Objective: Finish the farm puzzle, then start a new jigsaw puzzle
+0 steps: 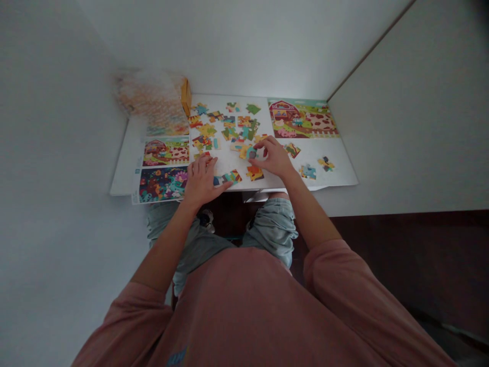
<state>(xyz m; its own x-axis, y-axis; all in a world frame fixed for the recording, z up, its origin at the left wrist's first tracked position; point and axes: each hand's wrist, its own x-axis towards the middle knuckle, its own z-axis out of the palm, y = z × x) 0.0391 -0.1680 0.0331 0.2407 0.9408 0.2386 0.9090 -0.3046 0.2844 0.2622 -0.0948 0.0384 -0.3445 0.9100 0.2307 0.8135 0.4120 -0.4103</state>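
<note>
Jigsaw pieces (229, 127) lie scattered across a white table (340, 165), seen from above, from the person's head. The right hand (272, 158) pinches a teal piece (251, 153) between thumb and fingers, among the other pieces. The left hand (202, 179) rests palm down, half open, holding nothing, just beside a striped piece (228, 178). A farmyard barn picture (303, 118) lies at the table's far edge.

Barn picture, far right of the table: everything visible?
The barn picture is a flat rectangular print, paper or card by its look, showing a red barn, pink pig, brown-and-white cow pattern and white fence. It lies flat on the far right of the white tabletop, nothing resting on it.
</note>
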